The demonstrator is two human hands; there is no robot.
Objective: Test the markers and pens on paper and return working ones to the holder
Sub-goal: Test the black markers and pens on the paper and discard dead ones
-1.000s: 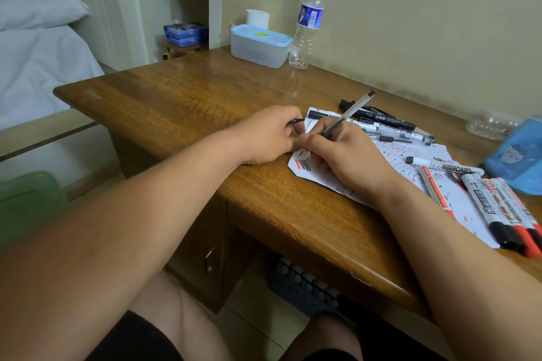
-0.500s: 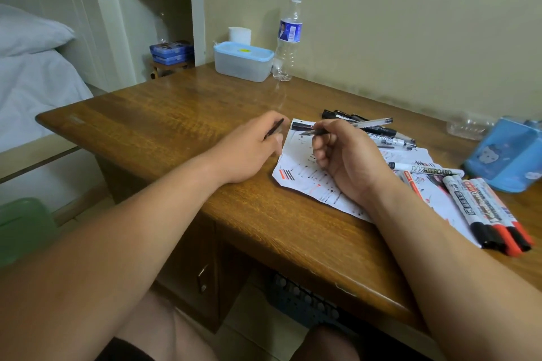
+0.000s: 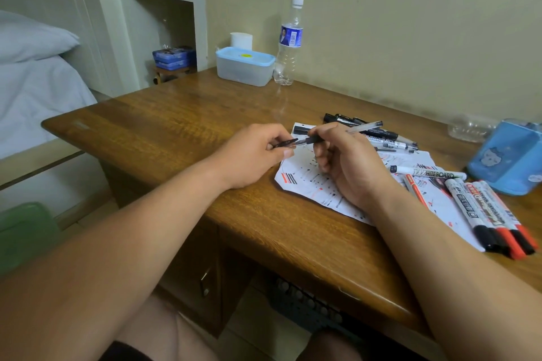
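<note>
Right grip: my right hand (image 3: 349, 161) curls round the clear pen (image 3: 363, 127), tip pointing left.
Left grip: my left hand (image 3: 252, 152) pinches the black cap (image 3: 286, 143), right at the pen's tip.
Paper: scribbled sheet (image 3: 305, 179) under both hands.
Holder: blue holder (image 3: 510, 155) far right, past loose markers (image 3: 492, 214).

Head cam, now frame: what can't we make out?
Head view only:
- tip of the pen: blurred and small between the cap in the left hand and the right hand; capped or not, unclear.
- blue holder: cut off by the right edge, contents unseen.
- paper: partly covered by the right hand.
</note>
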